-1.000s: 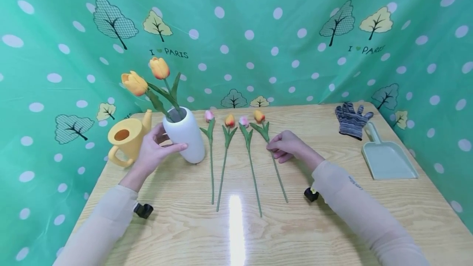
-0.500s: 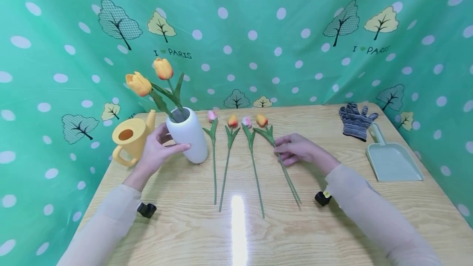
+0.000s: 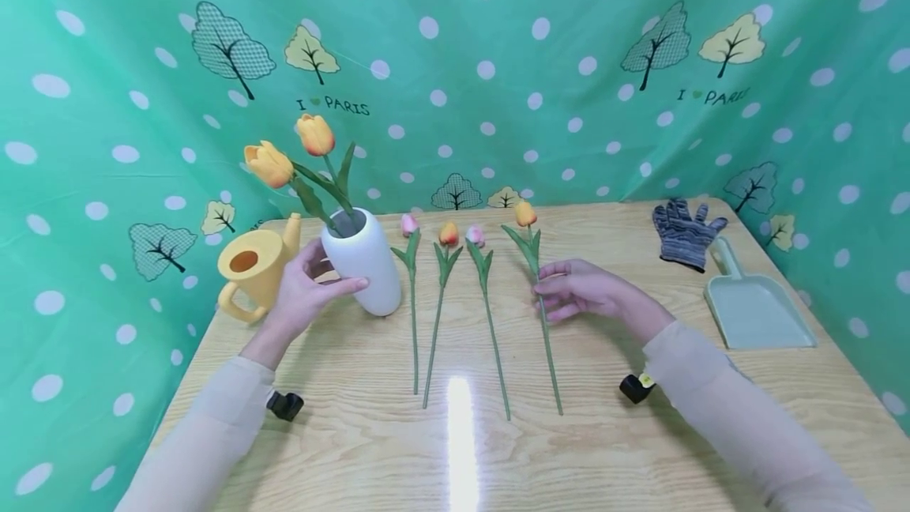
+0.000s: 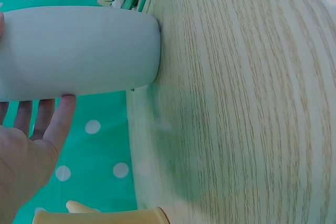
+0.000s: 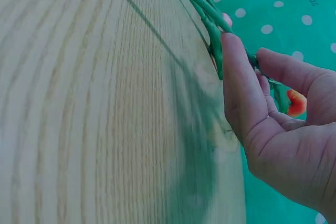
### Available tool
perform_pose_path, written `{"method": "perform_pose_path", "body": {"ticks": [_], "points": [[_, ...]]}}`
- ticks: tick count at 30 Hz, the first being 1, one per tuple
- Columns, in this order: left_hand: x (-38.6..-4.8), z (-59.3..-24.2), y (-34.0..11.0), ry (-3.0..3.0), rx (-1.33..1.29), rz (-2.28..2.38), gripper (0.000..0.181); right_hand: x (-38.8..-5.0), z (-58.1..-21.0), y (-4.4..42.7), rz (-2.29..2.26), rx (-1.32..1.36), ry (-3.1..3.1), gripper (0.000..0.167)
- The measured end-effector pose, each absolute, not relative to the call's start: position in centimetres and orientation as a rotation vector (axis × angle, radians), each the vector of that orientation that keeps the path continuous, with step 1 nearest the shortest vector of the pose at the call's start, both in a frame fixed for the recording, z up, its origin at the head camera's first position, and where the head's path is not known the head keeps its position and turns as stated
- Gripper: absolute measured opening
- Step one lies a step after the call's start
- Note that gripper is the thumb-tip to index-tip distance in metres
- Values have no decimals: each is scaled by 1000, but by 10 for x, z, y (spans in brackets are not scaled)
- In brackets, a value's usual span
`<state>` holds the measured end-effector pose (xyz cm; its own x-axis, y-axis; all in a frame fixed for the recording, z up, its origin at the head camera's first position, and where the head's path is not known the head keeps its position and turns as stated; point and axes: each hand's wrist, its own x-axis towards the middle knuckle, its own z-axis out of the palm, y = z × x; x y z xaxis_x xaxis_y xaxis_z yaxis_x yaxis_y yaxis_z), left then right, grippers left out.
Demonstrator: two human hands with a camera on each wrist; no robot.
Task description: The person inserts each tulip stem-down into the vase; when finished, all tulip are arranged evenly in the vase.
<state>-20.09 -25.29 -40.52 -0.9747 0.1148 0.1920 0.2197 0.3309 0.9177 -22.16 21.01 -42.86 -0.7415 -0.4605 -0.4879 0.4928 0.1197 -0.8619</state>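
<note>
A white vase [image 3: 364, 263] stands at the left, holding two orange-yellow tulips [image 3: 268, 164]. My left hand [image 3: 307, 291] holds it by the side, thumb on the front and fingers at the left, as the left wrist view also shows. My right hand [image 3: 579, 291] pinches the green stem of another orange tulip [image 3: 526, 214] between thumb and fingers. In the right wrist view that tulip stem [image 5: 202, 1] is raised off the table and casts a shadow. Left of it lie a pink tulip [image 3: 475, 236], an orange-red tulip [image 3: 449, 233] and a further pink tulip [image 3: 409, 225].
A yellow watering can [image 3: 250, 267] is behind my left hand. On the far right are a striped knit glove [image 3: 684, 234] and a pale green dustpan [image 3: 761, 313]. The wooden table [image 3: 370, 449] ends at a green dotted cloth [image 3: 483, 133].
My right hand has taken the rightmost tulip up from the table and moved it slightly right, its stem now steeper. My left hand stays on the vase. The head view has shifted slightly.
</note>
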Motion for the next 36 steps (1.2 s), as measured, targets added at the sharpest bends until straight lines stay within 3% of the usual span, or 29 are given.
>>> {"method": "perform_pose_path", "body": {"ticks": [12, 21, 29, 36], "points": [[-203, -407, -254, -2500, -312, -1721, 74, -216, -424, 224, -1740, -18, 1638, 33], [-202, -406, -252, -2494, -337, -1713, 74, -213, -413, 229, -1709, -27, 1685, 48], [-203, -407, -253, -2492, -304, -1721, 71, -211, -409, 230, -1735, -20, 1666, 39], [-202, -407, -254, -2510, -304, -1717, 73, -209, -404, 234, -1815, -29, 1613, 20]]}}
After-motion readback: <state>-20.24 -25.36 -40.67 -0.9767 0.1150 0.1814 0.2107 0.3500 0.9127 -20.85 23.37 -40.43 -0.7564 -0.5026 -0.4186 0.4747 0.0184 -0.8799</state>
